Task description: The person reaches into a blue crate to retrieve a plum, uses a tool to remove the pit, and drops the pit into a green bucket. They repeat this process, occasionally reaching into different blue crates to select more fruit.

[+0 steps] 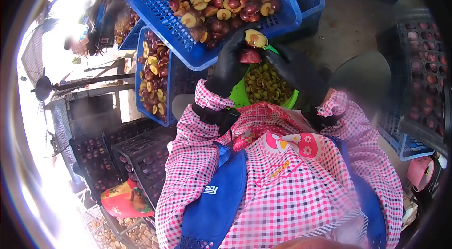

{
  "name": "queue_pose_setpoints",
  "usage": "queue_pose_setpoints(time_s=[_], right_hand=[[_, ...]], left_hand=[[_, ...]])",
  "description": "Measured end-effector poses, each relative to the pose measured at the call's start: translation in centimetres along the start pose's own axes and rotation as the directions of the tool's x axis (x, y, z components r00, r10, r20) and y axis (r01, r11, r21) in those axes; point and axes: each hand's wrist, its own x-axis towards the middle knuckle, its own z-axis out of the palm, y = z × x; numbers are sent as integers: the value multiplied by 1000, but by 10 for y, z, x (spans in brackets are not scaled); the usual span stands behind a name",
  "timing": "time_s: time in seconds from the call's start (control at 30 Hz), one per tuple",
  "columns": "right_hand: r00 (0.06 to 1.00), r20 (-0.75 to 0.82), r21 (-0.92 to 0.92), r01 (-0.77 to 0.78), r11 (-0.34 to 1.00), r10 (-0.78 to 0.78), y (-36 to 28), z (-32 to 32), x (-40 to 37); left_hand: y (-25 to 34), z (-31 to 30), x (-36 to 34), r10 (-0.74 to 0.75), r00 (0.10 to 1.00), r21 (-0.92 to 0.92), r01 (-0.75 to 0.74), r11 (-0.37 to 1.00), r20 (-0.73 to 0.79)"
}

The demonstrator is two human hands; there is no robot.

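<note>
My left hand [227,60], in a black glove, is closed on a plum split in two: one plum half [256,38] turns its yellow cut face up, and a red-skinned half [249,56] sits just below. My right hand [294,68], also black-gloved, is closed around a small green tool [271,49] whose tip meets the cut half; its working end is hidden. Beneath both hands is a bright green bowl [294,99] holding many greenish-brown plum stones [267,83]. Right above my hands, a blue crate [188,53] carries a heap of halved plums [219,2].
Another blue crate [141,90] of halved plums stands at left. Black crates [96,162] of dark whole plums are at lower left, near a red-yellow bag [125,199]. At right, a black crate [421,25] of plums rests over a blue one. A fan [43,86] stands far left.
</note>
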Motion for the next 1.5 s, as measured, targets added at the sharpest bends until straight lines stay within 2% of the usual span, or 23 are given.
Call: queue_pose_setpoints(time_s=[0.03, 0.07, 0.1, 0.17, 0.3, 0.37, 0.47, 0.63, 0.73, 0.8, 0.93, 1.0, 1.03, 1.07, 1.1, 1.2, 1.23, 1.27, 1.3, 1.33, 1.4, 1.47, 1.5], right_hand=[[1000, 3, 0, 1, 1000, -1, 0, 0, 0], [997, 43, -31, -61, 998, 63, -1, 0, 0], [989, 80, -65, -122, 990, 127, -2, 0, 0], [987, 91, -48, -127, 991, 131, -3, 0, 1], [984, 120, -24, -132, 991, 134, -6, -2, 2], [986, 122, -24, -114, 993, 116, -7, -2, 2], [983, 137, -41, -116, 992, 120, -5, 0, 4], [985, 145, -51, -84, 995, 91, -8, -2, 2], [934, 306, 172, -245, 954, 184, -18, -12, 3], [756, 566, 345, -580, 738, 329, -17, -18, 4], [786, 558, 436, -551, 712, 266, -21, -15, 0], [658, 735, 537, -712, 452, 163, -24, -19, -2], [656, 738, 534, -713, 455, 161, -24, -16, -5], [610, 791, 582, -772, 253, 42, -23, -12, -9], [576, 813, 581, -813, 44, -89, -23, -9, -10], [626, 767, 639, -763, 93, -138, -22, -6, -10], [619, 772, 633, -768, 99, -141, -21, -1, -11], [746, 652, 700, -521, 489, -138, -18, 6, -12], [834, 511, 598, -173, 782, -207, -16, 11, -13], [833, 513, 596, -170, 785, -209, -13, 12, -14], [707, 706, 565, -526, 636, -43, -8, 9, -13], [722, 690, 564, -489, 665, -54, -14, 0, -11], [715, 698, 546, -497, 675, -38, -12, -4, -9]], left_hand=[[-8, 2, 0, -207, 978, -466, 188, 865, 11], [-15, 4, -1, -377, 919, -813, 305, 496, 115], [-22, 5, -2, -379, 918, -813, 305, 495, 114], [-29, 7, -3, -426, 903, -662, 351, 662, 53], [-25, 8, -4, -404, 915, -576, 329, 748, -3], [-20, 8, -3, -303, 952, -447, 251, 859, -48], [-17, 12, -1, -255, 964, -355, 211, 911, -82], [-8, 16, 4, -226, 967, -415, 158, 896, -121], [-11, 13, 4, -205, 976, -421, 158, 893, -69], [-13, 11, 5, -211, 977, -423, 180, 888, -27], [-14, 12, 2, -137, 989, -378, 107, 920, -53], [-13, 17, 1, -103, 990, -339, 66, 939, -93], [-11, 21, 0, 29, 971, -162, -69, 984, -236], [-8, 23, 0, 181, 920, 37, -180, 983, -349], [-3, 23, -1, 185, 917, 40, -183, 982, -353], [2, 24, -3, -3, 941, -56, -17, 998, -340], [-2, 24, -2, -244, 945, -469, 117, 875, -218], [-1, 22, 0, -404, 915, -778, 249, 576, -6], [3, 20, -1, -518, 855, -766, 330, 552, -6], [2, 13, -2, -515, 857, -767, 325, 554, -9], [-2, -16, -7, -523, 801, -475, 353, 806, -292], [6, -77, -22, -551, 669, -297, 465, 834, -499], [-24, -117, -35, -411, 603, -274, 311, 910, -684]])
